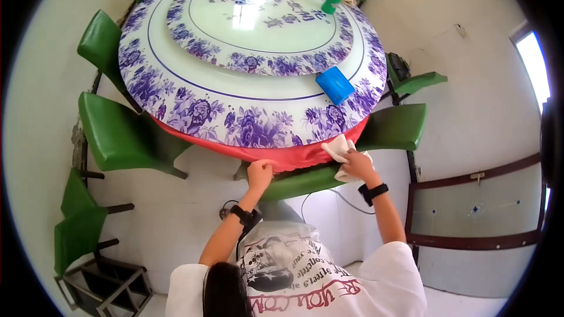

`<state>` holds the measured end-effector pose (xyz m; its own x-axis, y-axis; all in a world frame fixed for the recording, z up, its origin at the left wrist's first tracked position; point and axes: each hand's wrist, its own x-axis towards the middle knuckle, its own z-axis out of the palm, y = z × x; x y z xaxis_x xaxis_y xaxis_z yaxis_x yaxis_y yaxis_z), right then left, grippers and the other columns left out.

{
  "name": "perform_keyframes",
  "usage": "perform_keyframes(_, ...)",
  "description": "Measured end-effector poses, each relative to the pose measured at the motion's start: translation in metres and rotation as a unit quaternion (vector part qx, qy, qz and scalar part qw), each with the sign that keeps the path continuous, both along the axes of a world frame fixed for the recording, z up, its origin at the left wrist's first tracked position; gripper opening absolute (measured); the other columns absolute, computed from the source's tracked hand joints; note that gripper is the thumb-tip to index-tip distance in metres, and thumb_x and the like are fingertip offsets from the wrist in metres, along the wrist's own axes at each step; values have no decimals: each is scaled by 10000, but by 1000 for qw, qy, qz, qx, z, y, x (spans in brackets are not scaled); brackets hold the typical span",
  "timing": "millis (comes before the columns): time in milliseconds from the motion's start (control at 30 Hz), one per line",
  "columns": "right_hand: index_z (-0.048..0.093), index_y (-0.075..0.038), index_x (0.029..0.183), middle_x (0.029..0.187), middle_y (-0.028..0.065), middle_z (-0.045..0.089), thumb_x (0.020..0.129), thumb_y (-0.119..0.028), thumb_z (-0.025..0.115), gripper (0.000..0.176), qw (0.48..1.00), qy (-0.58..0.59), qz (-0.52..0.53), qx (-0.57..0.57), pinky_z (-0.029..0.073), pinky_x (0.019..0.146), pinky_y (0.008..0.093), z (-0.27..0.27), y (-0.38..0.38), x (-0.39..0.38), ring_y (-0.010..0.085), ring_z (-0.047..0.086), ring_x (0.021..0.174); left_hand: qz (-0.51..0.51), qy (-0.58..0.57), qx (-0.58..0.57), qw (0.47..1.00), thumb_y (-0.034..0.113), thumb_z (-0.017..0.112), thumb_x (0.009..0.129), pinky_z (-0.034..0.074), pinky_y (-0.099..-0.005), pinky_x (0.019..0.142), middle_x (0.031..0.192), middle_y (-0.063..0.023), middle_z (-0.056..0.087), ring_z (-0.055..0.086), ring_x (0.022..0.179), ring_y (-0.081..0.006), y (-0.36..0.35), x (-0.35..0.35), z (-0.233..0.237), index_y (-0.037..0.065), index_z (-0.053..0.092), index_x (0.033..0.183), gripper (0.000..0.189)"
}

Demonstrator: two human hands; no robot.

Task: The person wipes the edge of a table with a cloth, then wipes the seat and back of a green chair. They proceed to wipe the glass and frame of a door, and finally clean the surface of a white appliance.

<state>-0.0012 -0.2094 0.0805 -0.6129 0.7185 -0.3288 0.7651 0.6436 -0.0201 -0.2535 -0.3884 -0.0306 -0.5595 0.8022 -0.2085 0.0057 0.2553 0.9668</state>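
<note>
My right hand (pixel 355 163) presses a white cloth (pixel 336 148) against the near edge of a round table (pixel 194 108) with a purple flower pattern. My left hand (pixel 259 175) grips the red cloth skirt (pixel 241 152) hanging under the table's rim. Both wrists wear black bands. A blue flat box (pixel 335 85) lies on the table top just beyond the cloth.
A round glass turntable (pixel 258 17) sits in the table's middle. A green bottle (pixel 331 2) stands at the far side. Green chairs (pixel 117 135) ring the table, one (pixel 305 181) right below my hands. A wall panel with brown trim (pixel 470 211) is to the right.
</note>
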Motion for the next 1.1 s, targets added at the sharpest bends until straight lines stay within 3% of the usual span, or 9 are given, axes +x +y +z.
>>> perform_keyframes(167, 605, -117, 1092, 1079, 166, 552, 746, -280, 646, 385, 948, 311, -13, -70, 469, 774, 384, -53, -66, -50, 337, 573, 922, -15, -120, 19, 993, 34, 487, 798, 499, -260, 571, 663, -123, 656, 654, 576, -170, 0, -7, -26, 12, 688, 894, 224)
perform_keyframes(300, 564, -117, 1114, 1067, 169, 523, 715, -380, 692, 495, 971, 187, 113, -100, 471, 753, 403, -1, -108, -138, 342, 555, 955, -69, 51, -22, 996, 103, 529, 813, 488, -310, 554, 654, -122, 646, 648, 575, -217, -11, -18, -2, 56, 674, 949, 205)
perform_keyframes(467, 584, -116, 1076, 1049, 149, 506, 585, -534, 735, 661, 956, 25, 197, -216, 459, 742, 396, -19, -70, -168, 311, 546, 944, -81, 69, -65, 992, 205, 523, 827, 483, -363, 592, 698, -153, 631, 635, 648, -286, -17, -27, 21, 117, 658, 1021, 252)
perform_keyframes(600, 608, -103, 1047, 1007, 135, 530, 609, -583, 709, 658, 932, 18, 249, -263, 456, 739, 382, -40, -50, -175, 295, 559, 917, -146, 127, -100, 976, 219, 503, 820, 480, -381, 640, 789, -160, 625, 610, 725, -338, -7, -44, 30, 171, 660, 1022, 261)
perform_keyframes(700, 631, -84, 991, 973, 140, 540, 627, -578, 699, 618, 942, 10, 147, -303, 457, 740, 388, -66, -47, -179, 298, 565, 884, -186, 87, -119, 971, 188, 522, 844, 500, -290, 619, 740, -92, 672, 664, 693, -190, 5, -52, 14, 95, 650, 1058, 266)
perform_keyframes(900, 635, -79, 745, 800, 82, 588, 726, -311, 662, 235, 984, 97, 139, -59, 485, 648, 381, -62, -62, -188, 266, 600, 779, -269, -171, -107, 942, 100, 476, 891, 514, -271, 727, 958, -91, 660, 636, 849, -175, 38, -79, -11, -26, 615, 1071, 260)
perform_keyframes(933, 620, -90, 692, 757, 56, 593, 725, -239, 639, 154, 982, 108, 154, 6, 488, 603, 377, -69, -63, -188, 250, 608, 746, -306, -237, -119, 914, 107, 498, 889, 497, -287, 782, 1033, -87, 630, 610, 927, -164, 40, -85, 3, 21, 512, 1229, 352)
perform_keyframes(1033, 626, -100, 702, 758, 48, 590, 717, -241, 640, 142, 995, 59, 84, 18, 488, 606, 373, -63, -64, -190, 249, 605, 749, -417, -169, -67, 890, 107, 508, 888, 479, -263, 788, 1145, -97, 574, 582, 974, -164, 35, -114, 44, 81, 314, 1381, 531)
perform_keyframes(1100, 638, -122, 814, 773, 45, 603, 699, -182, 631, 130, 994, 71, 58, 56, 478, 595, 357, -47, -68, -194, 238, 604, 745, -433, -54, -13, 900, 135, 526, 878, 473, -280, 778, 1202, -98, 529, 562, 994, -170, 26, -133, -1, 150, 158, 1425, 659)
